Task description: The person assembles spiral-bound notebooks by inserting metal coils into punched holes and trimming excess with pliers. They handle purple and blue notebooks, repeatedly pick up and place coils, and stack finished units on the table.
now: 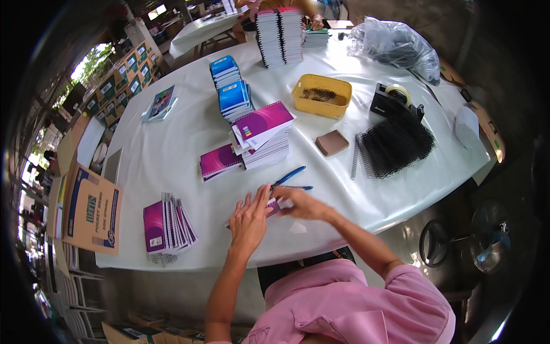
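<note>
My left hand point(249, 221) rests flat with fingers spread on a small purple notebook point(273, 207) at the near edge of the white table point(172, 149). My right hand point(301, 203) pinches the same notebook from the right side. Blue-handled pliers point(289, 176) lie just beyond my fingers. A fanned pile of purple spiral notebooks point(166, 223) sits to my left. A taller stack of purple notebooks point(263, 135) stands beyond the pliers, with one more purple notebook point(219, 161) beside it.
Black spiral coils point(395, 146) lie at right, near a tape dispenser point(392, 98), a yellow tray point(322, 94) and a brown pad point(332, 142). Blue notebook stacks point(232, 89) and tall stacks point(279, 35) stand farther back. Cardboard boxes point(91, 209) are at left, a fan point(487, 241) at right.
</note>
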Demonstrator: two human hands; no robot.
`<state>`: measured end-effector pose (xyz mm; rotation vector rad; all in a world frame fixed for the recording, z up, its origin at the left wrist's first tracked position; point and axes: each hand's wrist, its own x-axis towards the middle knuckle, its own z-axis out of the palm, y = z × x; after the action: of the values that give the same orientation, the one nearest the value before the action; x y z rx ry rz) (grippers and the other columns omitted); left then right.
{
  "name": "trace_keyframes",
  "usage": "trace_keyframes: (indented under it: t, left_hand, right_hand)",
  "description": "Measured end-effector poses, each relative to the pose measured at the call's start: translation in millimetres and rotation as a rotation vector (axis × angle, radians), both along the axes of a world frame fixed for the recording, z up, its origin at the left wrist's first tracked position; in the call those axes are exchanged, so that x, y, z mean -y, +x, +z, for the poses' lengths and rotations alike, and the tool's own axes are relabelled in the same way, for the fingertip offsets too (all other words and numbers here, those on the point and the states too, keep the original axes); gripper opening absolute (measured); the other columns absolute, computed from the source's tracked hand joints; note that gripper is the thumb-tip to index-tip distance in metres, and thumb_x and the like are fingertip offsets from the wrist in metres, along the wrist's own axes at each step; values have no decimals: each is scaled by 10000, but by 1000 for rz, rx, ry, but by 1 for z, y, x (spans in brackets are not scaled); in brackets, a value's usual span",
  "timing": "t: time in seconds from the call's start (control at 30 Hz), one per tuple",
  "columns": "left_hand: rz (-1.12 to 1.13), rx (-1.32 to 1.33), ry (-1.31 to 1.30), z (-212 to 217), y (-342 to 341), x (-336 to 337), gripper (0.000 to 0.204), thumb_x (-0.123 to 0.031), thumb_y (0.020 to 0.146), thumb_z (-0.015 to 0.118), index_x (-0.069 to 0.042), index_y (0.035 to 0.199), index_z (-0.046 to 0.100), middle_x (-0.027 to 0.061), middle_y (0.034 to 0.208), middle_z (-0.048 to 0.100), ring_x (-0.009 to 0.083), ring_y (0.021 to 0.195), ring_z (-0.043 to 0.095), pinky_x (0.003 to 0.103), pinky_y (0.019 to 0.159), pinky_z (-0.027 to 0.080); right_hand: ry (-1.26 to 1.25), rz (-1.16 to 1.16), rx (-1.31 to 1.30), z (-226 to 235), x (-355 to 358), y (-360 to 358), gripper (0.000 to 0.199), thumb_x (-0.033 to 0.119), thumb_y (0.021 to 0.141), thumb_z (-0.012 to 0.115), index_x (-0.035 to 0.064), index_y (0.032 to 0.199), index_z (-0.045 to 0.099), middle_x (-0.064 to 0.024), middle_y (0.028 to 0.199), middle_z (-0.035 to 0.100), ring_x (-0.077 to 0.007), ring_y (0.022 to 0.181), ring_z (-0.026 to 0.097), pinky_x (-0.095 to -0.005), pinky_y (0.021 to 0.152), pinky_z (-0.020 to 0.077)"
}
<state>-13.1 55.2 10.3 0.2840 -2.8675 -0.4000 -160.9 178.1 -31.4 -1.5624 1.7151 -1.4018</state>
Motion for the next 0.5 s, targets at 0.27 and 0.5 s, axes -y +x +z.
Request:
trace_keyframes:
  t: [0.27,0.5]
  left_hand:
    - [0,44,4,16,-3,-6,556,-159,895,610,-209,1420,435,41,1294,597,374,1126,594,434,850,525]
    - [37,73,10,15,-1,-8,555,-180,895,614,-193,1420,433,64,1275,608,377,1106,604,439,830,533]
  right_hand:
    - [674,-1279,-947,4,-88,-185,124,133,819,618,29,869,665,-143,846,662,-285,825,630,-394,730,468]
    - [736,-1091,-967,-1,-86,-202,115,50,726,617,69,770,722,-136,770,695,-275,752,698,-380,574,532]
